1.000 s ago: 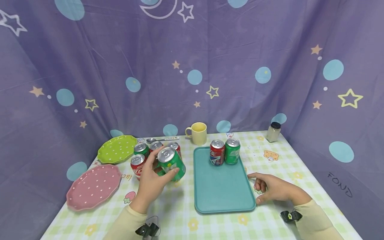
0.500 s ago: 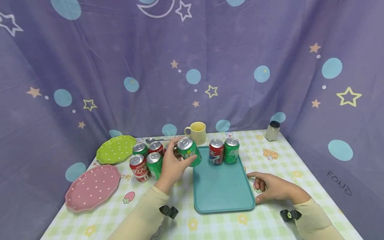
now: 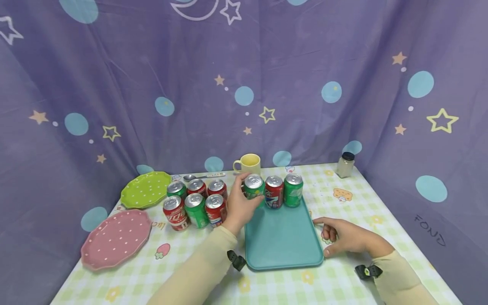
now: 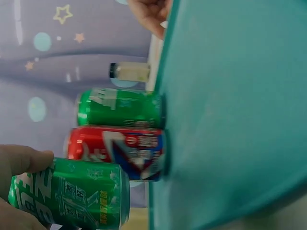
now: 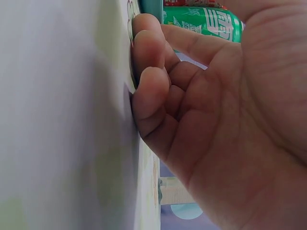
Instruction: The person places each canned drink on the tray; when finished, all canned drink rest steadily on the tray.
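Note:
My left hand (image 3: 244,205) grips a green soda can (image 3: 253,186) around its side, above the far-left corner of the teal tray (image 3: 284,241). In the left wrist view a gap shows between that held can (image 4: 72,194) and the tray. Side by side at the tray's far end stand a red-and-blue soda can (image 3: 274,192) and another green soda can (image 3: 293,190). My right hand (image 3: 348,239) rests on the tablecloth along the tray's right edge, index fingertip and thumb at the rim, the other fingers loosely bent, holding nothing.
Several red and green cans (image 3: 196,212) stand in two rows left of the tray. Behind are a yellow mug (image 3: 250,163) and a spoon (image 3: 206,176). A pink plate (image 3: 116,239) and a green plate (image 3: 146,189) lie at left, a black-lidded jar (image 3: 345,165) at far right.
My left hand has carried the green can rightward from among the left-hand cans to over the tray, beside the red-and-blue can. My right hand has stayed at the tray's edge.

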Available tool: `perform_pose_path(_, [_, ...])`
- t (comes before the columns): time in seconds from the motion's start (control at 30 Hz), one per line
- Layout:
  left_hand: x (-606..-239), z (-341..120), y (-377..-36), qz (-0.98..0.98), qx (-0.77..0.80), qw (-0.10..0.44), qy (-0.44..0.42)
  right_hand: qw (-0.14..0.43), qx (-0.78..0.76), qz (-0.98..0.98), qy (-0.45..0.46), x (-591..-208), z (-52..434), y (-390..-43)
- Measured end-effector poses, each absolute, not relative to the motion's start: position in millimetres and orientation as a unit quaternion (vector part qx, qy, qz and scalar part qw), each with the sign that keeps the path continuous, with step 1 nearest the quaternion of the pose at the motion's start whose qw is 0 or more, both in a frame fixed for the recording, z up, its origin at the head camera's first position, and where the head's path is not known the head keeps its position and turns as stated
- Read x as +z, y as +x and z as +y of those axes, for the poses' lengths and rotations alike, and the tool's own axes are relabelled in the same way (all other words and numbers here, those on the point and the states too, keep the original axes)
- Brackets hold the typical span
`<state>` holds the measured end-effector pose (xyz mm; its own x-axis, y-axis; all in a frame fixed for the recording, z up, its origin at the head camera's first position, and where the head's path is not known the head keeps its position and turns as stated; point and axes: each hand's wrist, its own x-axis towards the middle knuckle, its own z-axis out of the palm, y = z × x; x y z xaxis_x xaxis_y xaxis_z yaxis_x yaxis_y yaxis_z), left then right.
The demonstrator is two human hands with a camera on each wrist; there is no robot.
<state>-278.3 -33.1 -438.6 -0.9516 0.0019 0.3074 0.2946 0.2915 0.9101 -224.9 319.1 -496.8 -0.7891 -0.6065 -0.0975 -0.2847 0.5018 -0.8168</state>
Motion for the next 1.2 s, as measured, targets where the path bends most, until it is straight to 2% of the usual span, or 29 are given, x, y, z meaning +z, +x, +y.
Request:
perform_pose_path(0.53, [-468.5,-22.4,-311.7,-0.787,-0.605,0.113,-0.027,0.193,-0.42,0.848,-0.26,-497.7,319.0,-225.4])
perform_pose_path(1.2, [-471.0,-27.2,-313.9,-0.793,-0.598,0.107,-0.036,0.197,-0.431,0.84,-0.263,-498.0,320.2,-225.7])
